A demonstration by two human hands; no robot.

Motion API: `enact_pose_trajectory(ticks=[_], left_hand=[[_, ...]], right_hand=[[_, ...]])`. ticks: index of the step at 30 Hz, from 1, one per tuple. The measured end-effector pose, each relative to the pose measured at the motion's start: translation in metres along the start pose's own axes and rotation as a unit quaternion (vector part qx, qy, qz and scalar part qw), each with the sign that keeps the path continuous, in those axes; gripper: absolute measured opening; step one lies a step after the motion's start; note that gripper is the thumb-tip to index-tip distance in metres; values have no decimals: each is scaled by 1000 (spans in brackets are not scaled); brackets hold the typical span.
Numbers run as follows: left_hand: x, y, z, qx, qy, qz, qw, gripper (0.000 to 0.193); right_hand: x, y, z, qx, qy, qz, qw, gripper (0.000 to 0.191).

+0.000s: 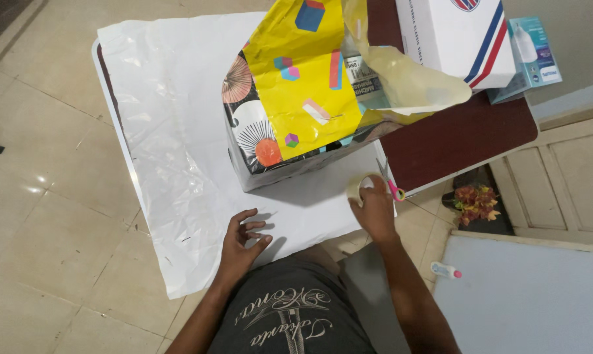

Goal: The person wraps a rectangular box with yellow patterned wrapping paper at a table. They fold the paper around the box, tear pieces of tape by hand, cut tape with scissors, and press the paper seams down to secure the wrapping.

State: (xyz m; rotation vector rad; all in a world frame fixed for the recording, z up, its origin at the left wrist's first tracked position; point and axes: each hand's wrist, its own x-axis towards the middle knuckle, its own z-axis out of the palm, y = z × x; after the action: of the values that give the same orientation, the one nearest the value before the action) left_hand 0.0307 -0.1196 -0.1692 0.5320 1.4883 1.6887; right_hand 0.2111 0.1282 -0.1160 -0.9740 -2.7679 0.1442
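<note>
The right hand (377, 211) pinched a pale, translucent tape roll (357, 187) at the desk's (467, 141) near edge, beside pink-handled scissors (389, 181). The left hand (241, 244) rested on white paper (172, 144), its grip spread and empty. Behind stood a box (290, 98) partly wrapped in yellow patterned paper.

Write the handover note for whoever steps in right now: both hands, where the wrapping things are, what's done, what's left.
Left hand: empty, fingers spread, resting on the white sheet.
Right hand: gripping the tape roll at the sheet's right edge, beside the pink-handled scissors.
Box: stands on the white sheet on the table, yellow patterned paper draped over its top and front.
Done: paper laid partly over the box.
Left: the paper hangs loose, and no tape on it is visible.
</note>
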Motion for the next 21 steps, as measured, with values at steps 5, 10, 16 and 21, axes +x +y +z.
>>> enact_pose_trajectory(ticks=[5,10,16,21], left_hand=[[-6,-4,-1,26,-34,-8,999,67],[-11,-5,-2,43,-91,-5,995,61],[-22,21,0,31,-146,39,988,52],[-32,61,5,15,-175,32,984,51]], right_hand=[[20,20,9,-56,1,-4,998,19],[26,17,16,-89,-38,28,995,22],[17,1,4,29,-62,147,987,43],[-19,-48,-10,484,-122,178,848,39]])
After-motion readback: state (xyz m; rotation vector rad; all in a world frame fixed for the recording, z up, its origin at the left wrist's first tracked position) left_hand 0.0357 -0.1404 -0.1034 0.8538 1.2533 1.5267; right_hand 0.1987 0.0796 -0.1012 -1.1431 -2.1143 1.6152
